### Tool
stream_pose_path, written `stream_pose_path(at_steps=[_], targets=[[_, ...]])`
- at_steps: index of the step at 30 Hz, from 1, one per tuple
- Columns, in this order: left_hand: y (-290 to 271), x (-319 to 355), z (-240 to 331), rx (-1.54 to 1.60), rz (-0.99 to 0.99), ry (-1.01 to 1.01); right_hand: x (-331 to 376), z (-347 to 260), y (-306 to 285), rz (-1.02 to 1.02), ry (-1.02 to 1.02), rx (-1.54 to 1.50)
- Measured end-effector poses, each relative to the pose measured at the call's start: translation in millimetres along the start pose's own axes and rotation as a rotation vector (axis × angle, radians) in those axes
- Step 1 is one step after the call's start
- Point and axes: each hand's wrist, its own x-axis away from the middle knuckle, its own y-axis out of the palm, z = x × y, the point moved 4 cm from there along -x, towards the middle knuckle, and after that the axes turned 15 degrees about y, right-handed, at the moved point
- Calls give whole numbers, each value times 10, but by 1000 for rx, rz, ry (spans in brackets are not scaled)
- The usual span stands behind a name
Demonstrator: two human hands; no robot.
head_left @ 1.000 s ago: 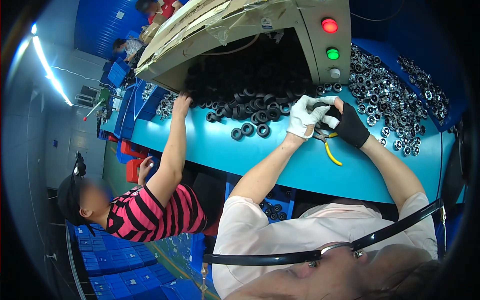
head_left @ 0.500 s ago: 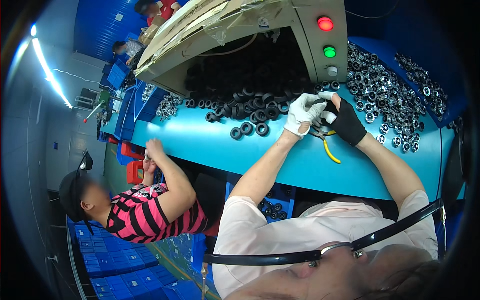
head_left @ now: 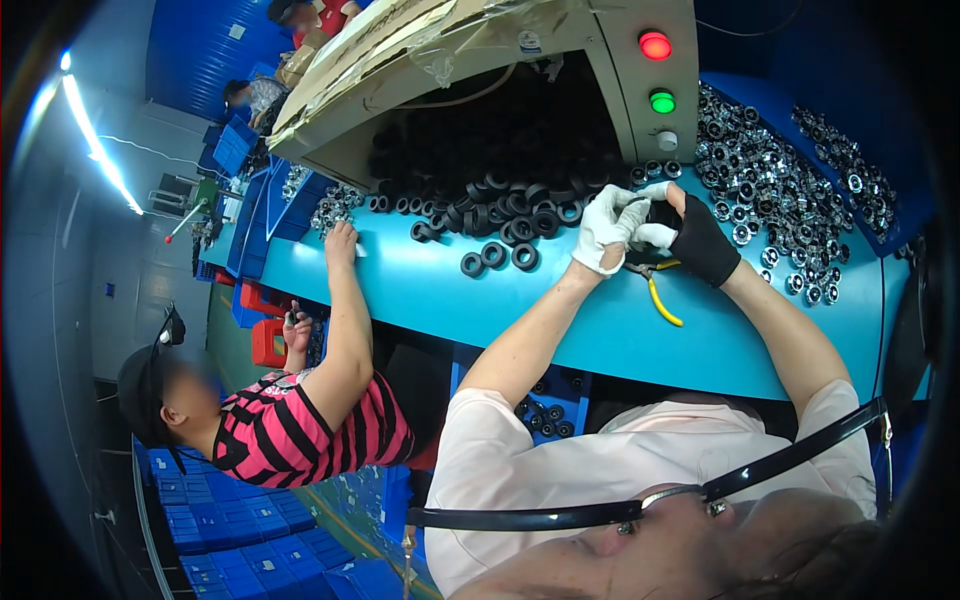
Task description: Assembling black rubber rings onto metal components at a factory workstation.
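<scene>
My left hand (head_left: 603, 230), in a white glove, and my right hand (head_left: 703, 240), in a black glove with white-covered fingertips, meet above the table. Both are closed around a small black ring (head_left: 661, 212), mostly covered by the fingers. It resembles the loose black rubber rings (head_left: 523, 257) to the left of my hands. Just below my hands lie pliers with yellow handles (head_left: 662, 304), their jaws partly hidden. To the right spreads a heap of shiny chrome wheel-like parts (head_left: 760, 180).
A beige machine (head_left: 648, 110) with red and green lights stands behind, black rings filling its opening. At left, a co-worker in a striped shirt (head_left: 290, 425) reaches over the teal table (head_left: 440, 290) to chrome parts. A blue bin (head_left: 548, 410) sits below the table edge.
My hands stay together at nearly the same place, the fingers shifting slightly around the ring. The co-worker's arm has stretched forward to the chrome parts on the table.
</scene>
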Motion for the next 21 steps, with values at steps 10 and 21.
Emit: stream_pose_path(at_steps=[10,21], targets=[[60,49,-38,298,-136,-174,-13,85,-111,-130,83,-127],[-38,-8,-156,604,86,-412,-133,178,-66,-98,155,-248]])
